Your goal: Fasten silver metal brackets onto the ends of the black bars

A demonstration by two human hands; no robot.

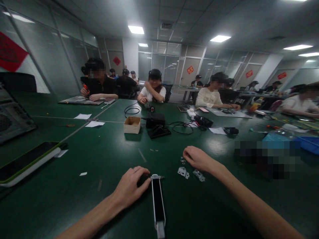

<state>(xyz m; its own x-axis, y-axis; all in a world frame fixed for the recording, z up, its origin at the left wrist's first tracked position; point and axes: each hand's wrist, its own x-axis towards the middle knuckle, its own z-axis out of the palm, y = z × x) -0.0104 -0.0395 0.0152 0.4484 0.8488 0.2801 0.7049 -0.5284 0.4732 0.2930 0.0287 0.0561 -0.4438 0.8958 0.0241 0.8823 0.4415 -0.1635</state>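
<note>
Left hand (132, 182): pinching bolt (161, 177), set across black bar's (158, 200) end
Right hand (198, 157): curled beside nuts (183, 161); can't tell if holding
Brackets (183, 173): loose, unfitted

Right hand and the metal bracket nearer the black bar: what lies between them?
In the head view, a few small ring-like metal pieces lie on the table between the right hand and that bracket.

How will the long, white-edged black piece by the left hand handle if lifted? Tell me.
The black piece is probably stiff, as its long sides run straight. It seems unlikely to roll, given its flat, elongated look. The thin crosspiece at its far end might snag, since it sticks out sideways.
</note>
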